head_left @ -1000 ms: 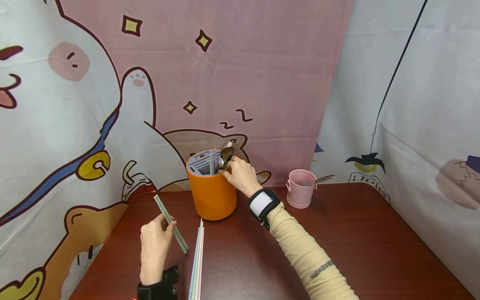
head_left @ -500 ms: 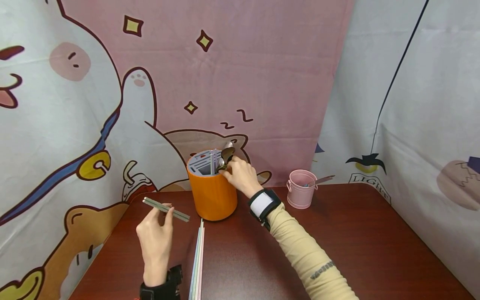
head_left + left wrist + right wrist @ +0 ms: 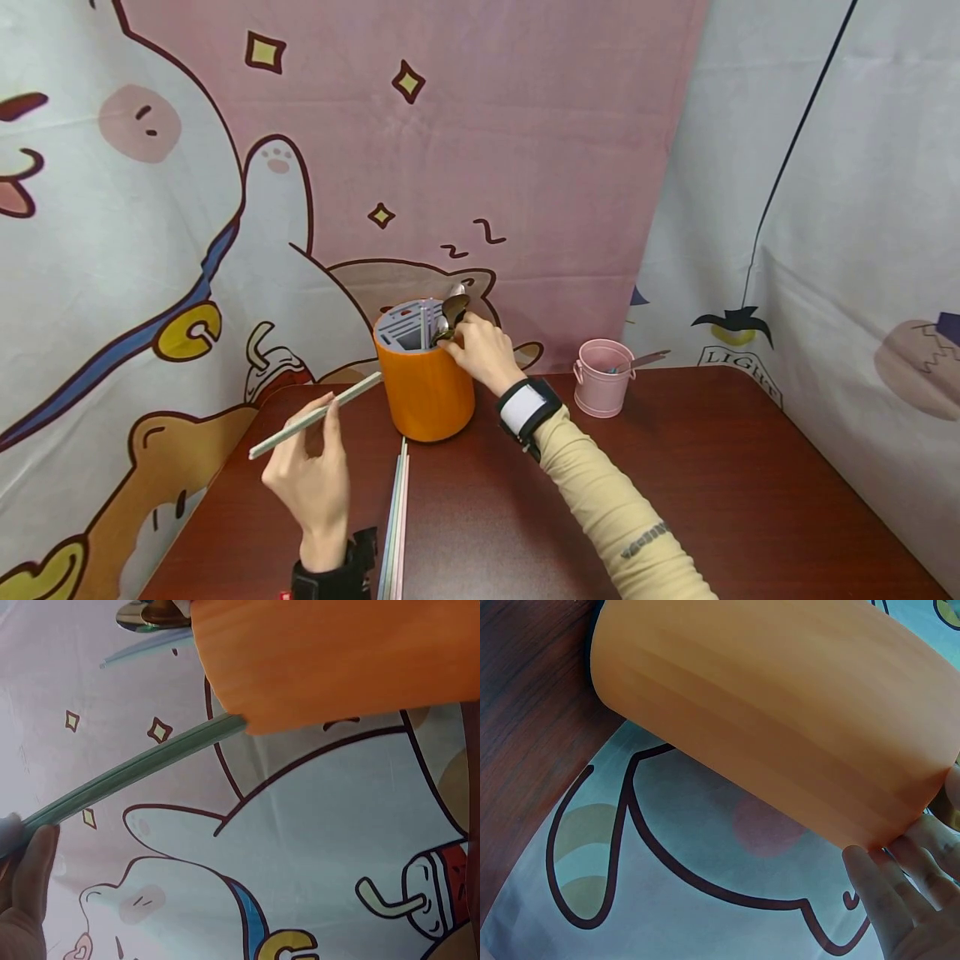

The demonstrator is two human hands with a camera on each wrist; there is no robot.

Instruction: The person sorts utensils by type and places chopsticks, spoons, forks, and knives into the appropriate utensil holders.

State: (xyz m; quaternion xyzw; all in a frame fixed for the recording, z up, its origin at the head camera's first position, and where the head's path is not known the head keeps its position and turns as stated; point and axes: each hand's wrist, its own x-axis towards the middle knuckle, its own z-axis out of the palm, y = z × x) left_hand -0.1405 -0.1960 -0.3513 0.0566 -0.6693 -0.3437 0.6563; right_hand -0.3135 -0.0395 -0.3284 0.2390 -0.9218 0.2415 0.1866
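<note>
Between thumb and fingertips, my left hand (image 3: 311, 492) pinches pale green chopsticks (image 3: 357, 391), held aslant left of the orange utensil holder (image 3: 427, 400). Their upper right end lies by the holder's wall; whether it touches I cannot tell. In the left wrist view the chopsticks (image 3: 142, 766) run from the fingertips (image 3: 41, 844) towards the holder. My right hand (image 3: 483, 352) grips the holder's right rim, as the right wrist view shows with fingers (image 3: 874, 889) at the rim. Spoons (image 3: 454, 307) stand inside beside that hand. The holder's grey slotted top (image 3: 401, 323) faces up.
More pastel chopsticks (image 3: 394, 517) lie on the dark red-brown table (image 3: 675, 500) in front of the holder. A small pink bucket (image 3: 602, 387) stands at the right, with a utensil handle (image 3: 649, 358) leaning out. A printed cloth (image 3: 547, 167) hangs close behind.
My left hand has turned the chopsticks: they sloped down to the right before, and now their right end points up at the holder. The right hand has stayed at the rim.
</note>
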